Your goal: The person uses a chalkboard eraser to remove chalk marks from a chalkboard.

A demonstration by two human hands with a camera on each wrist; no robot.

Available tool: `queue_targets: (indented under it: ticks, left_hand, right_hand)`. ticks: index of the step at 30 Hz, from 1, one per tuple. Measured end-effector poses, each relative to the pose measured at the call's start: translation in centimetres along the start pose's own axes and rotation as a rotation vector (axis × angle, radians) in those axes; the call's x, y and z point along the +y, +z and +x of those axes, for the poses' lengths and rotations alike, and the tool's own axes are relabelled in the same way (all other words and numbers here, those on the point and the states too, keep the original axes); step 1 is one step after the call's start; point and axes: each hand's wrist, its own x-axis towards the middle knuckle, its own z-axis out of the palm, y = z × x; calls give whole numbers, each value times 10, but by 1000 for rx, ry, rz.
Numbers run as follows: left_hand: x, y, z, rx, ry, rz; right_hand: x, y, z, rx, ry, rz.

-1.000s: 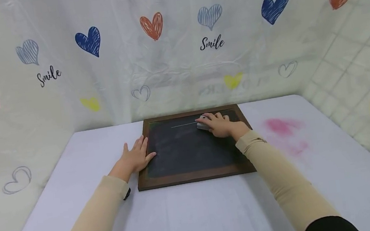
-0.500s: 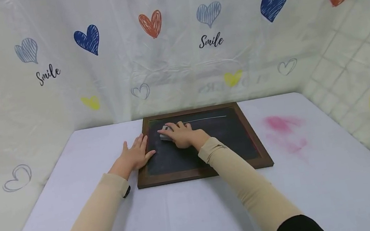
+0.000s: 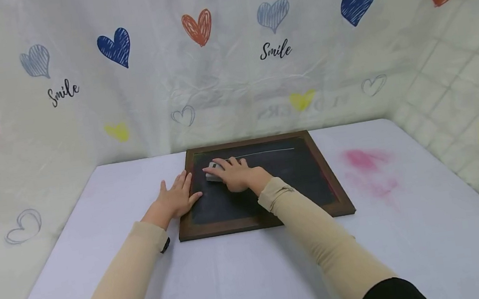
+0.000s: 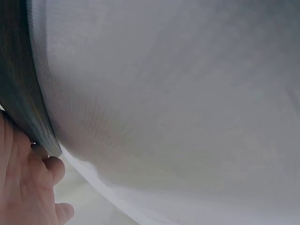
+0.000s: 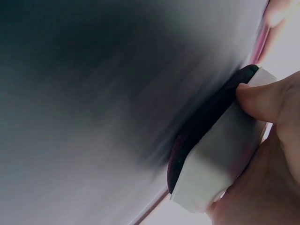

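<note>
Head view: where's the eraser (image 3: 213, 177)?

Far-left part of the blackboard (image 3: 291, 183), dark pad facing the surface. Your right hand (image 3: 236, 175) grips its pale body, thumb along one side.

And the other one?

Your left hand (image 3: 173, 201) is spread, resting on the left side of the brown frame (image 3: 227, 227).

Rest?

Thin white line (image 3: 262, 152) along the board's far side. White table (image 3: 247, 279) under it, pink smudge (image 3: 365, 159) to the right, heart-print sheet (image 3: 229, 72) behind.

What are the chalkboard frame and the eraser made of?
The chalkboard frame looks like dull brown wood: faint grain-like streaks show up close. The eraser has a smooth, pale body with crisp edges, probably plastic. Its dark pad may be felt, being dull and rounded.
</note>
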Motion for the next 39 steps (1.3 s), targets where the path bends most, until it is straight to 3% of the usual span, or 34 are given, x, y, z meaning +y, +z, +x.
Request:
queue_targets:
  ticks: [5, 13, 19, 24, 28, 35, 39]
  left_hand:
    - [0, -3, 1, 0, 0, -20]
    - [2, -7, -3, -11, 3, -31]
    - [3, -8, -4, -16, 3, -26]
    - [3, -7, -4, -18, 0, -20]
    - [3, -7, -5, -18, -1, -24]
    - [5, -8, -6, -15, 5, -44]
    - [4, -6, -5, -5, -3, -30]
  right_hand:
    - [53, 1, -19, 17, 58, 54]
    - [136, 4, -73, 51, 170, 102]
    - [164, 10, -91, 76, 203, 144]
    - [153, 2, -92, 55, 199, 164]
    - [130, -5, -77, 29, 187, 129]
    - [59, -4, -29, -2, 84, 29]
    - [15, -6, -12, -26, 7, -16]
